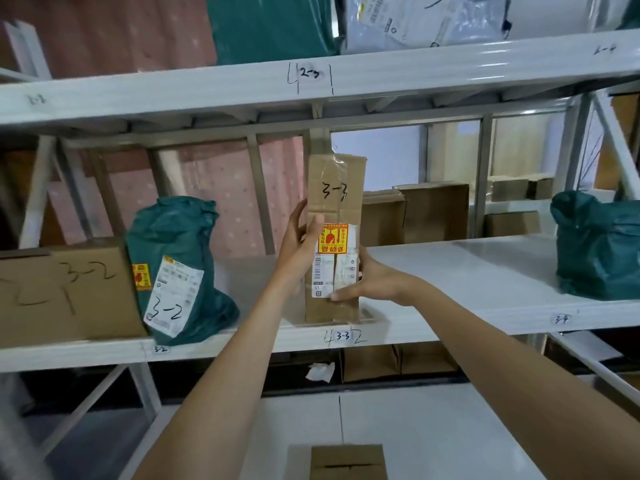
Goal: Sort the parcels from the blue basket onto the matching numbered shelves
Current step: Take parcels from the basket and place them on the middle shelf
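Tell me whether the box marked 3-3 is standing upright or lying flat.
Upright. The tall cardboard box stands on its short end on the shelf above the 3-3 label, with the left hand and right hand gripping its sides.

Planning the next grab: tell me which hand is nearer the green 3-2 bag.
Left. The left hand grips the tall box's bag-side edge; the right hand holds its far side.

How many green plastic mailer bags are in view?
3: one marked 3-2 on the middle shelf, left of the held box; one at that shelf's right end; one on the shelf above. Others may be hidden.
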`<action>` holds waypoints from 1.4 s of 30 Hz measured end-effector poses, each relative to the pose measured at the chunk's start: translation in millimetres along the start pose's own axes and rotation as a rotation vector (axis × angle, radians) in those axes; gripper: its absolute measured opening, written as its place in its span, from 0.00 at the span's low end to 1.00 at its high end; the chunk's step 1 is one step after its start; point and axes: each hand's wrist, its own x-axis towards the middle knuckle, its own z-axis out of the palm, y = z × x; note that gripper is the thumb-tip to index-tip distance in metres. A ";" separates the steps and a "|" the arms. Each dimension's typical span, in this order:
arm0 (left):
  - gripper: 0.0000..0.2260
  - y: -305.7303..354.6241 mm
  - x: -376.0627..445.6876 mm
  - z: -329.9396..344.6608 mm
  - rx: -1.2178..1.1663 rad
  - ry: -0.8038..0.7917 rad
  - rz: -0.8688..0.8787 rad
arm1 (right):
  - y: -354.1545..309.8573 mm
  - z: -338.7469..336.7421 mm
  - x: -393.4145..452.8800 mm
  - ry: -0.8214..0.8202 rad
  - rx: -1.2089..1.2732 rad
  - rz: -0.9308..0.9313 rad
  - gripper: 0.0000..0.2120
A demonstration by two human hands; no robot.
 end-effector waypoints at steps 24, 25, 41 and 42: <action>0.55 -97.8 -20.5 -91.4 0.502 -0.369 -0.209 | 16.2 59.6 33.2 0.031 -0.226 0.108 0.47; 0.53 -98.0 -20.4 -91.6 0.507 -0.370 -0.208 | 17.5 60.1 34.2 0.031 -0.240 0.115 0.47; 0.44 -101.3 -22.4 -90.9 0.618 -0.422 -0.166 | 13.9 67.9 29.8 0.041 -0.313 0.177 0.53; 0.44 -99.0 -24.3 -90.7 0.611 -0.421 -0.173 | 12.4 70.0 26.8 0.045 -0.316 0.192 0.54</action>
